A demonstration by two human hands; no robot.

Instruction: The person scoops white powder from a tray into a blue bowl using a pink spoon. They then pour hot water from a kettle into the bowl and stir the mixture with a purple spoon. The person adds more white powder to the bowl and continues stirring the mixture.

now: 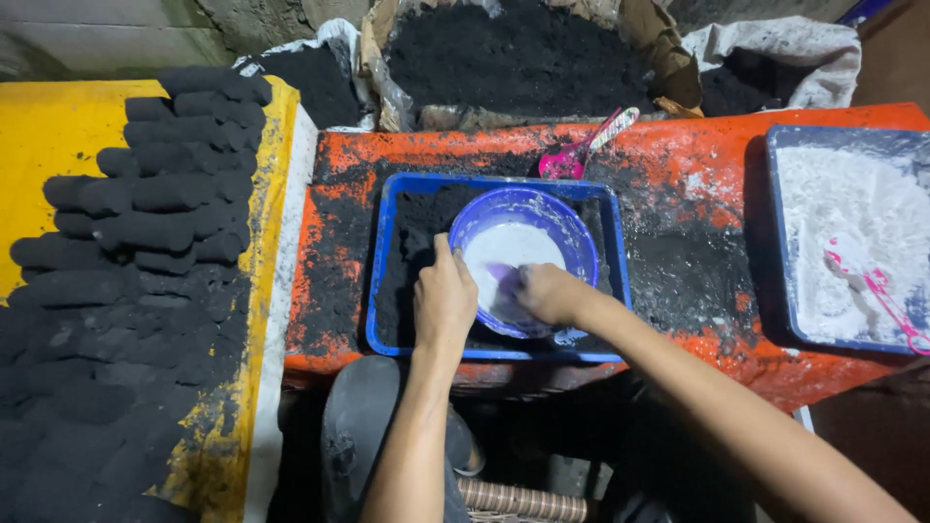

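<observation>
A person's left hand [444,302] grips the near left rim of a round blue plastic bowl [572,232], fingers curled over the edge and thumb pointing up along it. The right hand [545,292] reaches inside the bowl, its fingers closed round something small and purple that is too blurred to identify, pressed into the white paste [511,248] filling the bowl's bottom. The bowl sits tilted toward the person inside a shallow rectangular blue plastic tray [383,281] lined with black powder [417,242], which rests on an orange worktop [697,194] smeared with the same black dust. A pink plastic scoop [581,150] lies just behind the tray. To the right, a second blue tray [780,242] holds white powder [852,223] and another pink scoop [886,295]. On the left, dark cylindrical briquettes [165,194] are stacked in rows on a yellow surface [48,145]. Sacks of black powder [513,53] stand behind the worktop.
</observation>
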